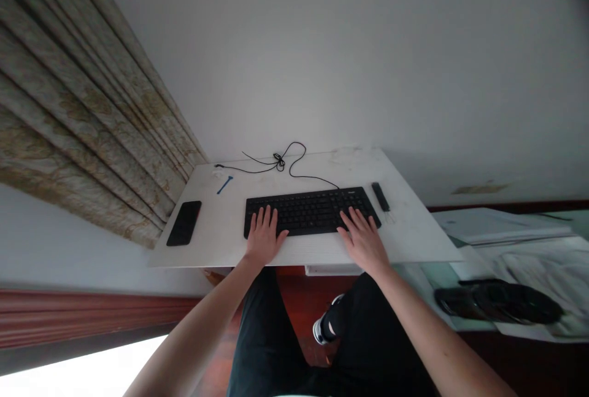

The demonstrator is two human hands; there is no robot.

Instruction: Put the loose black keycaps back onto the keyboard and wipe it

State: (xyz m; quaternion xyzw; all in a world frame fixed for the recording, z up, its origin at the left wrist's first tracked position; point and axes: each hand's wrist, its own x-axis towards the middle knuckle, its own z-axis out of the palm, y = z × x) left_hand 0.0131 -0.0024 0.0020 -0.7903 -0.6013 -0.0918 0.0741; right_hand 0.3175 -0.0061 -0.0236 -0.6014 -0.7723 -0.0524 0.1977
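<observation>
A black keyboard (308, 213) lies on the white table, its long side toward me. My left hand (264, 237) rests flat over the keyboard's left end, fingers spread and thumb out toward the middle. Over the right end, around the number keys, my right hand (363, 238) lies with its fingers apart. Neither hand grips anything. From the keyboard's back edge a thin black cable (279, 162) runs toward the wall, bundled in a small knot.
On the white table (304, 251) a black phone (184, 223) lies left, near a small blue tool (225, 185). A slim black object (380, 196) is right of the keyboard. Curtains (87, 102) hang left; papers (501, 226) and a dark bottle-like object (499, 302) lie lower right.
</observation>
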